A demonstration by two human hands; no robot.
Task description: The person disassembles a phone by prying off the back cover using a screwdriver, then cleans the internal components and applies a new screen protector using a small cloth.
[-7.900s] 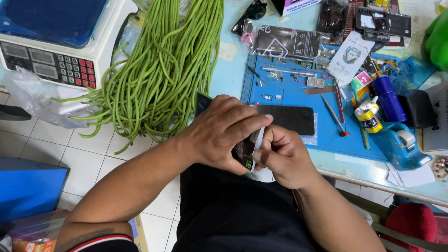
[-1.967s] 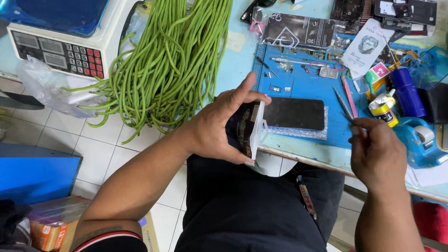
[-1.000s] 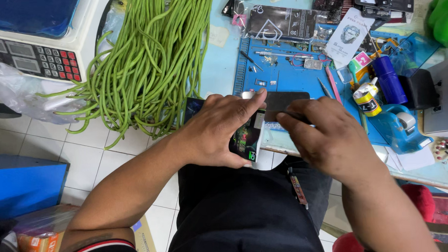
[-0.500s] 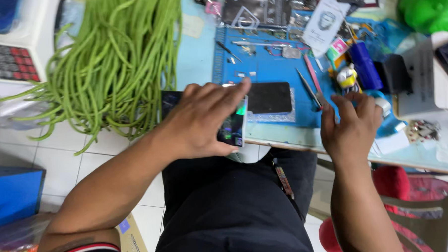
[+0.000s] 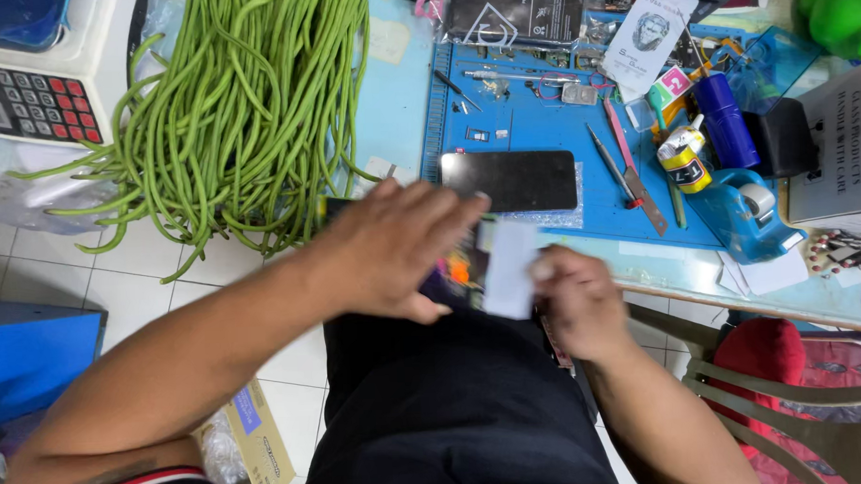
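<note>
While beside phone [image 5: 455, 270], white slip [image 5: 508, 268]

A pale blue worktable [image 5: 397, 90] runs across the top of the view, a darker blue repair mat [image 5: 541, 133] laid on it. White floor tiles [image 5: 117, 282] with dark joints show below its edge. A red cushion sits on a tan plastic chair [image 5: 799, 420] at lower right. A blue bin [image 5: 34, 361] stands at lower left beside a small cardboard box [image 5: 256, 448]. The light is even and bright.
</note>
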